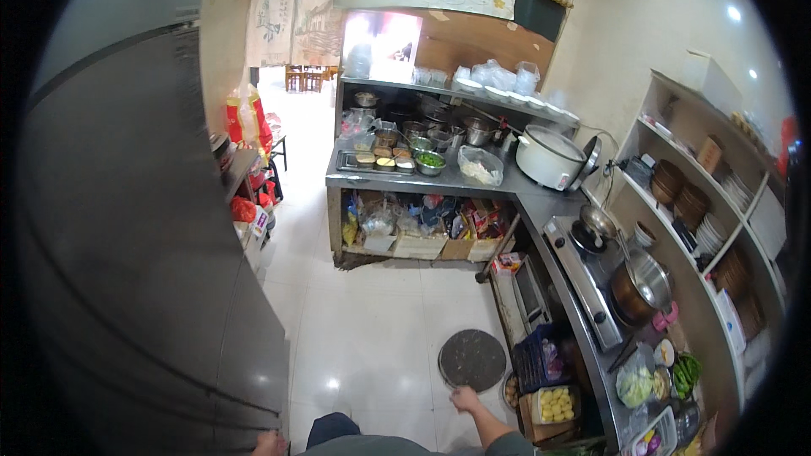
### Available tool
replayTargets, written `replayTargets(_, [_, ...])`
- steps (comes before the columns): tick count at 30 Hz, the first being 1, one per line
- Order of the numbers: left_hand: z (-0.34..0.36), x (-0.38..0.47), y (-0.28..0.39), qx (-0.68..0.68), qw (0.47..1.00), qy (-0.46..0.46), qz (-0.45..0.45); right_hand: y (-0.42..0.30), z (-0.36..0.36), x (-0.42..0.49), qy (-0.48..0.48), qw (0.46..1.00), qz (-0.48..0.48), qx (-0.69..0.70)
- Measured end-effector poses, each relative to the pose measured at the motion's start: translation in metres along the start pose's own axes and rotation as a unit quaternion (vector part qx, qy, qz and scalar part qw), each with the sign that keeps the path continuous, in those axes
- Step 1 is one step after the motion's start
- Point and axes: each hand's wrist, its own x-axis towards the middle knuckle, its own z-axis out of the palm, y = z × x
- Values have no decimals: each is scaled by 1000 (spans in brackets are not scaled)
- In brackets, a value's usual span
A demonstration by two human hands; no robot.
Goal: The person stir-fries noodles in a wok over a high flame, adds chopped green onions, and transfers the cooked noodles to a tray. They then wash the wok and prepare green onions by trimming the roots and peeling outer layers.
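My right hand hangs in front of me with its fingers curled in, and nothing shows in it. Just beyond it in the picture is a round dark disc, perhaps a stool top or a mat; whether the hand touches it is unclear. Only part of my left hand appears at the bottom edge, close to the dark fridge-like cabinet. What its fingers are doing is too small to tell.
A steel counter bears sauce containers and a rice cooker. Along the right, a gas stove carries a large pot. Below that counter are a blue crate and a tub of peeled potatoes. White tiles cover the floor.
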Motion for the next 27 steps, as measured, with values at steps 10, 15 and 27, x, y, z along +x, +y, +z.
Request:
replayTargets(10, [94, 266, 155, 218, 935, 261, -106, -201, -301, 322, 117, 974, -63, 183])
replayTargets(15, [190, 410, 292, 198, 955, 216, 45, -223, -434, 456, 216, 954, -153, 137])
replayTargets(27, [370, 458, 261, 65, 908, 413, 20, -286, -615, 870, 179, 965, -190, -39])
